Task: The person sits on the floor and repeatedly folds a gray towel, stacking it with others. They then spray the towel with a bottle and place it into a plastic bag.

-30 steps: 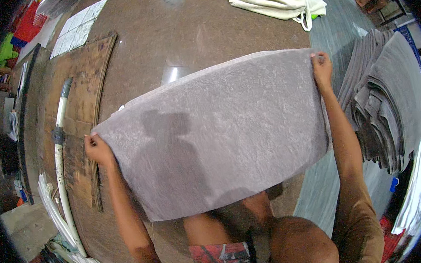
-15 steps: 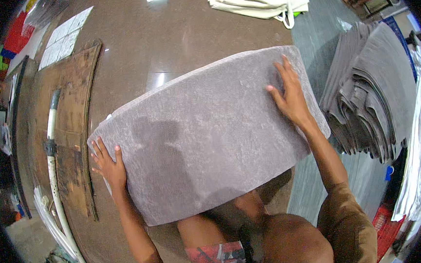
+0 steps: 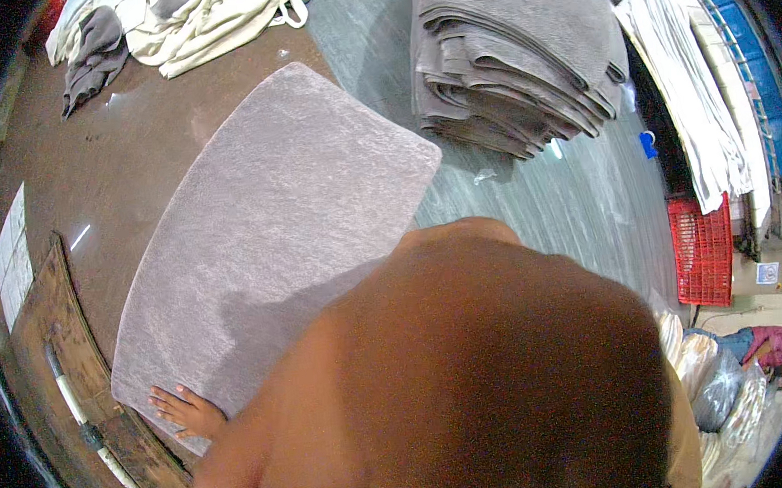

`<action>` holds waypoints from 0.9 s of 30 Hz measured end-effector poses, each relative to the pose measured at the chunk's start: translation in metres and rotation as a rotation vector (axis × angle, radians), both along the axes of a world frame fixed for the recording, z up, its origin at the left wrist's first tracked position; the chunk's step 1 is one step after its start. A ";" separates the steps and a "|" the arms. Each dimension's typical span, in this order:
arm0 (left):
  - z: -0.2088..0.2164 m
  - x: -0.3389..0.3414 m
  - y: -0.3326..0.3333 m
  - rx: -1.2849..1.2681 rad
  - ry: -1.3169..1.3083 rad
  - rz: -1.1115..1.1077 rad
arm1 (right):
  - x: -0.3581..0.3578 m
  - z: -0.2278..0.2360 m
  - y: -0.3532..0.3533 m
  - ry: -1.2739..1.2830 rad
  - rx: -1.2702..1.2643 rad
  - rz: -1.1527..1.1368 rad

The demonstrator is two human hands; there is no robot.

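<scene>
I judge smoothing the current step: my left hand (image 3: 188, 412) rests, fingers spread, on the grey cloth's (image 3: 262, 217) near-left end, calling for a flat sweep next; my right hand is unseen.

left hand (image 3: 190, 413): flat on grey cloth (image 3: 266, 212) | folded stack (image 3: 514, 54): beside

The brown work surface (image 3: 145, 157), with a grey streaked section (image 3: 561, 218) toward the right, carried a spread grey plush cloth (image 3: 269, 189), folded grey cloths (image 3: 522, 49) stacked, cream fabric (image 3: 204, 30) heaped, and a wooden board (image 3: 62, 308).
</scene>
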State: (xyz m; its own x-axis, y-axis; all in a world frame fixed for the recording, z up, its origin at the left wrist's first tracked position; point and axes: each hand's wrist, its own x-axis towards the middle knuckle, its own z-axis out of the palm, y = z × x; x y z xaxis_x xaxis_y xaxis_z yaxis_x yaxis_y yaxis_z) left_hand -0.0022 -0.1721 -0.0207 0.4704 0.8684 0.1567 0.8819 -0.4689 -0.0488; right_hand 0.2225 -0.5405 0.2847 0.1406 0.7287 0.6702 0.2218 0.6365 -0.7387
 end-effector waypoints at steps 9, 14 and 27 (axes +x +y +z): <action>-0.003 0.012 -0.010 0.079 -0.146 -0.076 | -0.020 0.022 -0.011 -0.080 0.000 -0.170; 0.011 0.008 -0.013 0.099 -0.162 -0.031 | -0.054 0.037 -0.028 -0.087 0.026 -0.106; 0.007 0.003 -0.014 0.162 -0.165 -0.055 | 0.146 -0.031 -0.254 -0.225 -0.591 -2.228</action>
